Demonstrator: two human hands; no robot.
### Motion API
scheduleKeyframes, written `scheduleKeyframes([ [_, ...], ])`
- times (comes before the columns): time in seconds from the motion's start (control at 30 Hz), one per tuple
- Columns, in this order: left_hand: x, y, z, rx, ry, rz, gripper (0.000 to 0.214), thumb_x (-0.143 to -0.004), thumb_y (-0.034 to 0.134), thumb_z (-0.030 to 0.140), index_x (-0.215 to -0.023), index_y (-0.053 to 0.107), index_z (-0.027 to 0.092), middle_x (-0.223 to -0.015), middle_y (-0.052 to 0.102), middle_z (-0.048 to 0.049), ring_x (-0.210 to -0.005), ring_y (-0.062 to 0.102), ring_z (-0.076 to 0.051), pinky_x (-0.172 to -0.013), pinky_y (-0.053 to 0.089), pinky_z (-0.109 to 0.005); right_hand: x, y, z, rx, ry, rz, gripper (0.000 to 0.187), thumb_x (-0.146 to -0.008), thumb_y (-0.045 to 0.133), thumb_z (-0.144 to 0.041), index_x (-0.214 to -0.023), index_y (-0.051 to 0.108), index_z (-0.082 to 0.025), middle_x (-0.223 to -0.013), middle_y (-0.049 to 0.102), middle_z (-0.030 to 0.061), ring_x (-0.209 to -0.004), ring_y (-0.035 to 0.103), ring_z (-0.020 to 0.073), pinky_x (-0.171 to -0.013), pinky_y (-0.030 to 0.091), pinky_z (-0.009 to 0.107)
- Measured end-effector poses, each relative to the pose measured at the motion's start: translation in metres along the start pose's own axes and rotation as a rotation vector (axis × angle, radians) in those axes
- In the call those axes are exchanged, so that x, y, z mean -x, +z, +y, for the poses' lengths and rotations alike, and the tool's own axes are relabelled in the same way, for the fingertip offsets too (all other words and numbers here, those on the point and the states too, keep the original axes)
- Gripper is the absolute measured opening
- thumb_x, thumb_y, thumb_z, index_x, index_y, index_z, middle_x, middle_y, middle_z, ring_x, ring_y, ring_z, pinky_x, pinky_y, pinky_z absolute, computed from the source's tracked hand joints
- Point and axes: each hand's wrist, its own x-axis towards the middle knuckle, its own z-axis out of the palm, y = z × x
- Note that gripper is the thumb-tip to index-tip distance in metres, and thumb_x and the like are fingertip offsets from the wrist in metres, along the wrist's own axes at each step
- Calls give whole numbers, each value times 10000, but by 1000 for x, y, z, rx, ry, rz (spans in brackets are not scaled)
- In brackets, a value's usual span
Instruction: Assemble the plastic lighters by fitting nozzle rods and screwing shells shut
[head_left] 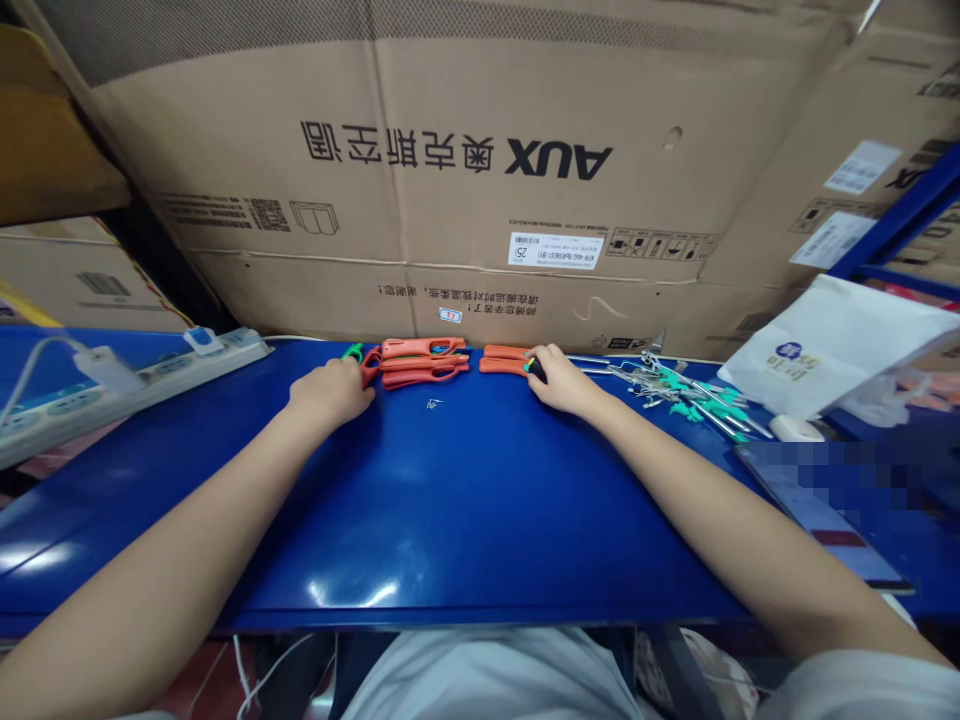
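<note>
My left hand (334,392) is at the back of the blue table, fingers curled by a red loop-shaped handle (370,368) and a small green piece (353,352); what its fingers hold is hidden. Just right of it lie several red-orange plastic handles (424,360) with long loop openings, stacked side by side. My right hand (559,382) is closed over orange-handled tools (504,359) that look like screwdrivers, a black part (537,370) showing at its fingers. Metal shafts (592,364) come out beyond this hand.
A large cardboard box (450,230) walls off the back. At right lie a pile of metal and green parts (697,393), a white bag (832,345) and a tablet-like screen (825,530). A power strip (142,390) with plugs lies at left.
</note>
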Motion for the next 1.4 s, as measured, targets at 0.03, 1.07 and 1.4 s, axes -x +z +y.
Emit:
scheduleKeyframes([
  [0.03, -1, 1, 0, 2, 3, -5, 529, -917, 513, 413, -1317, 565, 72, -1288, 634, -274, -1180, 644, -418, -903, 535, -458, 7, -2, 0, 22, 10, -21, 320, -994, 473, -195, -1293, 541, -103, -1267, 547, 181, -1124, 616, 251, -1003, 468, 333],
  [1.07, 75, 35, 69, 519, 984, 191, 387, -1056, 451, 336, -1410, 444, 176, -1366, 589, -142, -1249, 604, -263, -1077, 500, -421, 88, -24, -17, -104, -564, 170, 509, -883, 731, -524, -1281, 611, -231, -1331, 589, 134, -1259, 537, 301, -1092, 420, 481],
  [1.4, 75, 43, 74, 559, 1090, 30, 435, -967, 638, 292, -1381, 526, 217, -1286, 641, -100, -1153, 588, -266, -1003, 494, -433, 91, -13, -26, -201, -565, -140, 374, -865, 757, -502, -1037, 631, -195, -1011, 667, 45, -907, 603, 214, -841, 431, 367],
])
